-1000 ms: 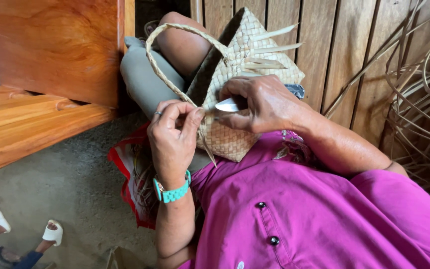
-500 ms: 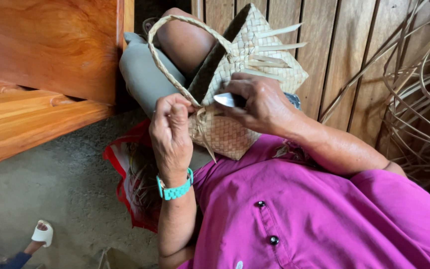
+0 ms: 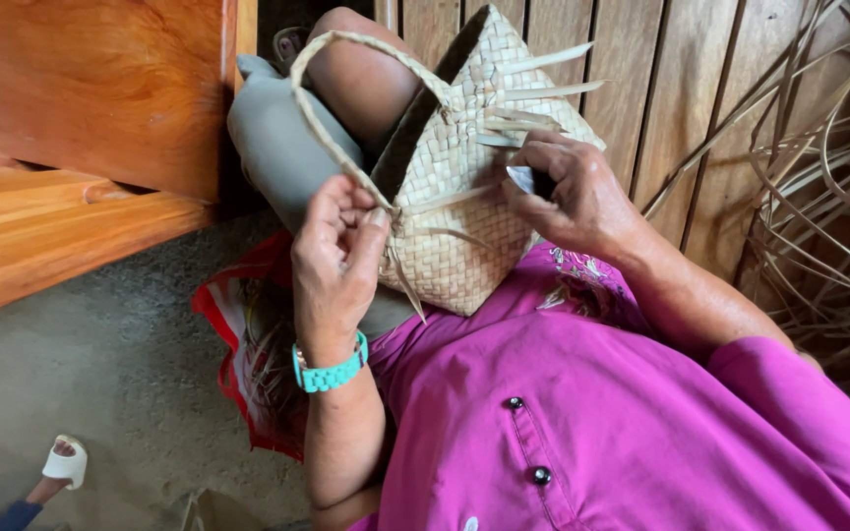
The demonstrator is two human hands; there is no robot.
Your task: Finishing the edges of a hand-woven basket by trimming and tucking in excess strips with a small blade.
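So the person is sitting with a half-finished woven basket (image 3: 464, 197) propped on the lap, leaning against a raised knee (image 3: 361, 74); it's pale straw colour, checker weave, with a dark open mouth running up the left edge and a thin braided handle (image 3: 322, 108) looping up over the knee. Loose strip ends (image 3: 543, 93) stick out of the weave near the top right, not tucked in.

The left hand (image 3: 336, 246) is closed, fingers pinched on a loose strip (image 3: 400, 265) right where the handle meets the basket's front corner; that strip trails down past the lower edge of the basket. There's a turquoise bracelet (image 3: 332, 372) on that wrist.

The right hand (image 3: 573, 192) is curled against the right side of the basket, gripping a small tool (image 3: 528, 180) with a light metal tip and a dark grip; I can't tell exactly what kind of tool it is, most of it is hidden in the fist.

The person wears a magenta shirt (image 3: 622, 423) with dark buttons and grey trousers (image 3: 277, 147). Around it all: a pile of dried weaving strips (image 3: 819, 197) on the right, lying against a wooden plank wall (image 3: 681, 79); a polished wooden bench (image 3: 81, 128) to the left; a red bag (image 3: 248, 344) on the concrete floor (image 3: 100, 393) under the left arm; someone else's foot in a white sandal (image 3: 63, 462) at the bottom left corner.
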